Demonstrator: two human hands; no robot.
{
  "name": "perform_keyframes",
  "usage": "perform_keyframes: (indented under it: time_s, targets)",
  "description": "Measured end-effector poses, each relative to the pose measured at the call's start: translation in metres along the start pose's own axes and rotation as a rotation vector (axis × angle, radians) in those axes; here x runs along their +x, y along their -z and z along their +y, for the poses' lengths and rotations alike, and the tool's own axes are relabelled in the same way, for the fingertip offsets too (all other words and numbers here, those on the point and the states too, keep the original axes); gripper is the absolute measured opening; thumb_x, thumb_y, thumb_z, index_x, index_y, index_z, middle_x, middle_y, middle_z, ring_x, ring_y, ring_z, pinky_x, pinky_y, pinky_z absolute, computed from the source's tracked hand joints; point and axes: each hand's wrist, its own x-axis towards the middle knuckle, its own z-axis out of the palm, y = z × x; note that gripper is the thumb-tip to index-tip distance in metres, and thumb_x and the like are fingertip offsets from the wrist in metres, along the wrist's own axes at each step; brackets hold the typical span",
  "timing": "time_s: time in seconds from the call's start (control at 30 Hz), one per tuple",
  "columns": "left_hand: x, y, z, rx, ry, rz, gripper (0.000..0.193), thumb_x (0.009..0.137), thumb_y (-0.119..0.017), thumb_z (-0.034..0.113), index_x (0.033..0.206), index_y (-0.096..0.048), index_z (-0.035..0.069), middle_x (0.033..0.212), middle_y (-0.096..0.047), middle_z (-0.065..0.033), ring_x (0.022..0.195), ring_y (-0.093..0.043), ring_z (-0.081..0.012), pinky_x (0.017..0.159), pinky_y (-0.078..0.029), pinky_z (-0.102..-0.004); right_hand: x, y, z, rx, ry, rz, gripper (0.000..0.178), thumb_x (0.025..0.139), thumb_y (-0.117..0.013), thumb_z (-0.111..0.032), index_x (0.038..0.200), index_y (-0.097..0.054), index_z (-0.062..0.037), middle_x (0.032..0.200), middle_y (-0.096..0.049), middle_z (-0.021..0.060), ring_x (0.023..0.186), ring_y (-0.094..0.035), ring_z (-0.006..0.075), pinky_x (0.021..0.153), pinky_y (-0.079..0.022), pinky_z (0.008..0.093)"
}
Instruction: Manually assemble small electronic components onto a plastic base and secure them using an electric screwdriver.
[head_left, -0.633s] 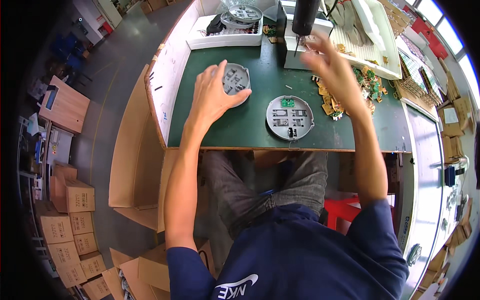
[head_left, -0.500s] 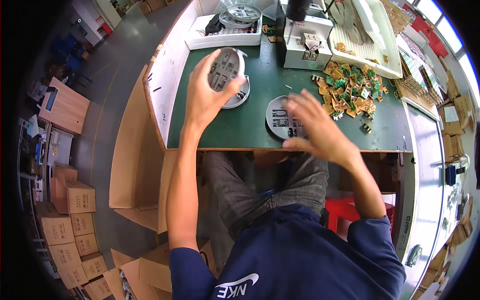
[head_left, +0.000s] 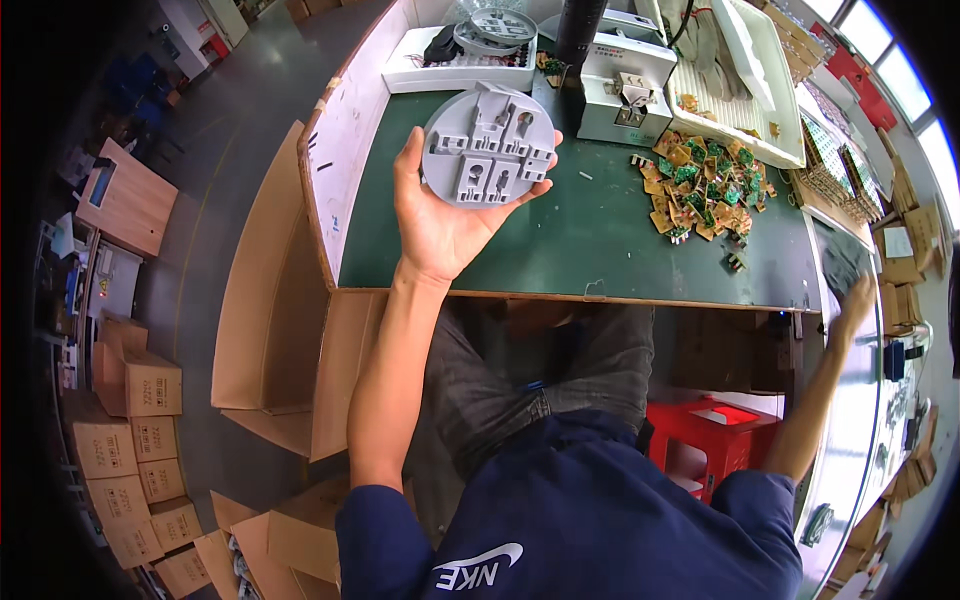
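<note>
My left hand is raised over the near left of the green workbench, its fingers curled round a round grey plastic housing. The moulded face of the housing, with its slots and compartments, is turned up. Far out to the right, my right hand reaches over the side surface and is smeared by motion. Beside its fingers is a dark blurred shape; whether the hand holds it I cannot tell.
A pile of small green and tan circuit boards lies on the bench. Behind stand a white foam tray with round housings, a grey-white machine and a foam box with gloves. A red stool is under the bench's right side.
My left hand has moved right and turned the housing face up. My right hand has swung far right, and the round housing that lay near the bench's front edge is gone from there.
</note>
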Motion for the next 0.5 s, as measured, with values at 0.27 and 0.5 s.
perform_keyframes:
  time_s: [0.27,0.5]
  targets:
    - [0.005,0.020,-0.008,-0.156,0.044,-0.098,0.100,0.088,-0.058,0.071,0.156,-0.034,0.003,0.156,-0.024,-0.0430,0.140,-0.040,-0.0546,0.109,-0.044,-0.0596,0.035,0.172,0.178,-0.973,0.008,0.188,0.055,0.101,-0.052,-0.044,0.138,-0.060,-0.0052,0.133,-0.063,0.0220,0.116,-0.062,0.0403,0.103,-0.047,0.0547]
    - [0.001,0.019,-0.007,-0.080,0.065,-0.130,0.091,0.092,-0.050,0.069,0.153,-0.039,0.002,0.152,-0.042,-0.0339,0.138,-0.045,-0.0520,0.104,-0.049,-0.0577,-0.045,-0.037,-0.084,-0.301,0.041,-0.399,0.035,0.108,-0.049,-0.018,0.140,-0.063,-0.0193,0.100,-0.070,-0.0003,0.079,-0.058,0.0060,0.061,-0.046,0.0214]
